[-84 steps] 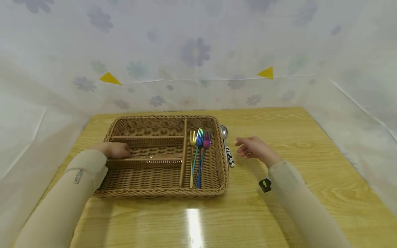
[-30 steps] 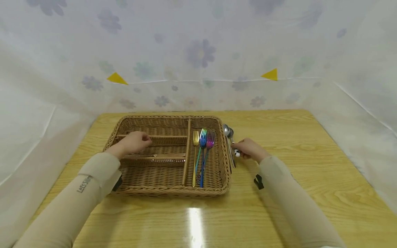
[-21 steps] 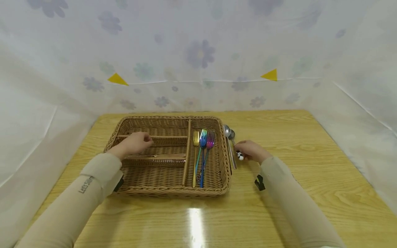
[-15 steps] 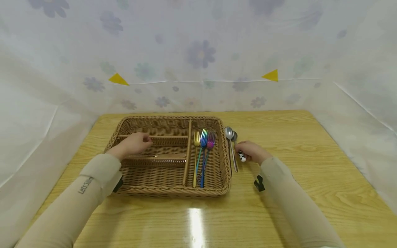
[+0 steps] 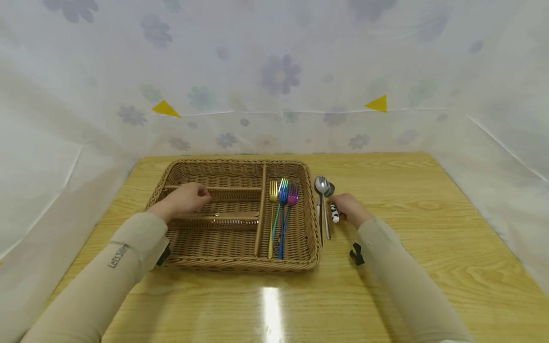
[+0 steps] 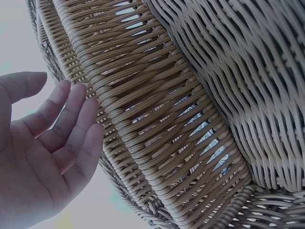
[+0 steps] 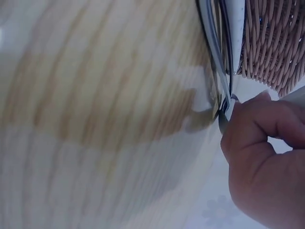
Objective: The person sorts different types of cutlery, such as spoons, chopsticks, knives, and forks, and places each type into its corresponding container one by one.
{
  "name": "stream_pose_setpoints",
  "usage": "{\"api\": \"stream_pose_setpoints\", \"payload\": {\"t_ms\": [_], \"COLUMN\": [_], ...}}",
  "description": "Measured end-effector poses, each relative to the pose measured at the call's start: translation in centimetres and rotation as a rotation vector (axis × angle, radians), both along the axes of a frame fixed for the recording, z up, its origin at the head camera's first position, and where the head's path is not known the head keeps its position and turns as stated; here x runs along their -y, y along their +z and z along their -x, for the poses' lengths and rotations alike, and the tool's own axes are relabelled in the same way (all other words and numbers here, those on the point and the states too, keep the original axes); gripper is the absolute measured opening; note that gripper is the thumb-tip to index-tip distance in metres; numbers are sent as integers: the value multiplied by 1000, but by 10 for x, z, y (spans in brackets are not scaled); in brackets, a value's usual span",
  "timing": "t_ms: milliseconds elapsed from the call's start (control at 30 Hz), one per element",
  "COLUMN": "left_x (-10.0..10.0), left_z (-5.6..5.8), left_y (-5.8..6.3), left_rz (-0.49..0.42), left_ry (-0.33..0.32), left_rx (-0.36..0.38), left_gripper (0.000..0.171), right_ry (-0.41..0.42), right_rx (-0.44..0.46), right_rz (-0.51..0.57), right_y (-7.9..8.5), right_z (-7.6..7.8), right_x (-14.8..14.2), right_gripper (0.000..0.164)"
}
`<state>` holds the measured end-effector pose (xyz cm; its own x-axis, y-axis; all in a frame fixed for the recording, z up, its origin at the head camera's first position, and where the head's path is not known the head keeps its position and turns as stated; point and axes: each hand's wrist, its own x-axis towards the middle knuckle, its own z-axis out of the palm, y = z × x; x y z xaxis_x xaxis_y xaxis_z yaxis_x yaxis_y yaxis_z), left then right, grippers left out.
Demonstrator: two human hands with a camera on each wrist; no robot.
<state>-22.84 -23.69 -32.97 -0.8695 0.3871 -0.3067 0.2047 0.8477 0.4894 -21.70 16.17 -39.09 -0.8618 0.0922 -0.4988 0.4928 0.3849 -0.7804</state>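
My right hand (image 5: 349, 209) is at the spoons lying to the right of the wicker basket (image 5: 315, 259). Its fingertips pinch a spoon with a black-and-white patterned handle (image 5: 334, 212), whose handle end sticks out below them. In the right wrist view thumb and finger meet at the thin metal stems (image 7: 217, 62). Beside that one lies a longer silver spoon (image 5: 321, 186). Over the basket's left side hovers my left hand (image 5: 187, 197), fingers loosely bent and nothing in them; the left wrist view shows its palm by a wicker divider (image 6: 157, 109).
A gold fork (image 5: 273, 193), a rainbow-blue fork (image 5: 283, 193) and a purple-headed fork (image 5: 293, 195) lie in the right compartment. A copper-coloured utensil (image 5: 233, 215) lies along the lower divider. Behind the wooden table (image 5: 377, 171) hangs a flowered curtain (image 5: 279, 128).
The right hand has gone from apart with bent fingers to pinching the patterned spoon, and the spoons have shifted right, away from the basket. The left hand has risen out of the basket and moved right.
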Motion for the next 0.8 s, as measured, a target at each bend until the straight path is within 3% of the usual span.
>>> {"api": "stream_pose_setpoints", "payload": {"t_ms": [200,433,800], "left_x": [1,-2,-8], "left_z": [1,1,1], "left_y": [-1,-1,-3], "left_rz": [-2,-1,-57], "left_ry": [-3,9,0], "left_rx": [-5,6,36], "left_gripper": [39,39,40], "right_ry": [-85,-175,-238], "right_rx": [-58,-73,-73], "right_rz": [-22,164,277], "right_y": [5,8,16], "right_z": [-1,-3,-5], "right_x": [-2,-8,-11], "right_gripper": [21,20,18]}}
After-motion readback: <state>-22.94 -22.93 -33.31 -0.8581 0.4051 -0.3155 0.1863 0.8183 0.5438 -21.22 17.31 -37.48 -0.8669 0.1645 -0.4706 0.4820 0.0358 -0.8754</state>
